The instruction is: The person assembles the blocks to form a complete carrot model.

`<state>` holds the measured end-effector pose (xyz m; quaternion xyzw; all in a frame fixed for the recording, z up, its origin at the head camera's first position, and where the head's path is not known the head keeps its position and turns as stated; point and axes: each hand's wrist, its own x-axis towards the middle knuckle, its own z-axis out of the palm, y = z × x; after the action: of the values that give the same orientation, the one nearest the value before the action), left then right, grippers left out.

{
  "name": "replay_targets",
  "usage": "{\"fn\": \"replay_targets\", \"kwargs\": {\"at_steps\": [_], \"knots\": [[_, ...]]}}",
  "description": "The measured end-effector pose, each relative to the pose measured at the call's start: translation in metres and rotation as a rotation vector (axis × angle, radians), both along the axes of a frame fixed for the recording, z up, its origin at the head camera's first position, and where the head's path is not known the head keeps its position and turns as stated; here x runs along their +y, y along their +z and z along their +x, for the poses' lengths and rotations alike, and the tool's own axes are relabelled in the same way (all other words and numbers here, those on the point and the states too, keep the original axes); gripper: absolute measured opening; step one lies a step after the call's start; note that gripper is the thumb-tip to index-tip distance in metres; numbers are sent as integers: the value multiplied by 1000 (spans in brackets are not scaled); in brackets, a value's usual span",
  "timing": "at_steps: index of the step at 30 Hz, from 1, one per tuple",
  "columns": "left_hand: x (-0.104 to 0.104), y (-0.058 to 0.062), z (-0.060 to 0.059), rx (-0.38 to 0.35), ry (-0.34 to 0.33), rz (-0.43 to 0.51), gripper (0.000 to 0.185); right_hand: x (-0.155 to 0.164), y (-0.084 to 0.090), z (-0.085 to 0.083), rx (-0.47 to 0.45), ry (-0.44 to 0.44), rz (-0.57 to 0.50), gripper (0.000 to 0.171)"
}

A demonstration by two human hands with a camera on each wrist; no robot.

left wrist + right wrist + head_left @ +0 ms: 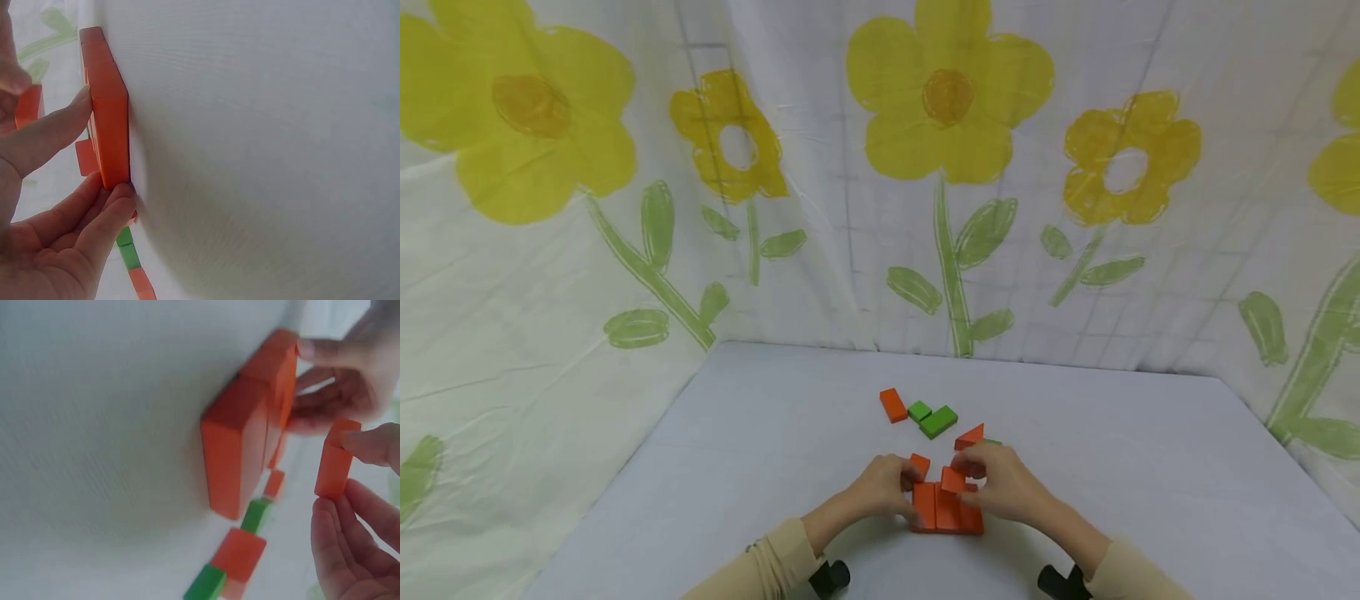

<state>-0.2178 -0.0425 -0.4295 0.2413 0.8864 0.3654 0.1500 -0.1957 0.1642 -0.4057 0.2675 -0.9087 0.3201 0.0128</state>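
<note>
Several rectangular orange blocks (947, 510) lie side by side in a flat row on the white table, near its front. My left hand (883, 487) grips the row's left-end block (112, 134), with the thumb at its near end and the fingertips at its far end. Between thumb and fingertips, my right hand (1006, 483) pinches a small orange block (336, 459). In the right wrist view this block is raised over the row and apart from it. Just beyond the row is another small orange block (920, 463), partly hidden by my left fingers.
Farther back lie an orange rectangular block (893, 406), a small green block (919, 411) and a longer green block (938, 422). Behind my right hand stands an orange triangular block (971, 437), beside a mostly hidden green piece (992, 441). A flowered curtain (820, 292) hangs along the table's back edge.
</note>
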Motion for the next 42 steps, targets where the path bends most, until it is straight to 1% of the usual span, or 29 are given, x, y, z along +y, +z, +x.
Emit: {"fn": "replay_targets", "kwargs": {"at_steps": [6,12,14,17,22,30,42], "knots": [[-1,0,0,-4,0,-14,38,-3,-7,17,-70,76,9,29],[0,2,0,-19,9,-18,39,-10,-15,28,-149,165,17,28],[0,2,1,-19,15,-21,38,-13,-18,29,-162,185,32,27],[0,1,1,-20,22,-25,38,-16,-20,31,-158,204,61,26],[0,1,1,-23,21,-23,39,-18,-21,32,-157,198,81,26],[0,2,2,-12,18,-24,39,-18,-19,32,-93,176,99,23],[0,2,1,-3,10,-24,40,-21,-19,30,-132,158,119,20]]}}
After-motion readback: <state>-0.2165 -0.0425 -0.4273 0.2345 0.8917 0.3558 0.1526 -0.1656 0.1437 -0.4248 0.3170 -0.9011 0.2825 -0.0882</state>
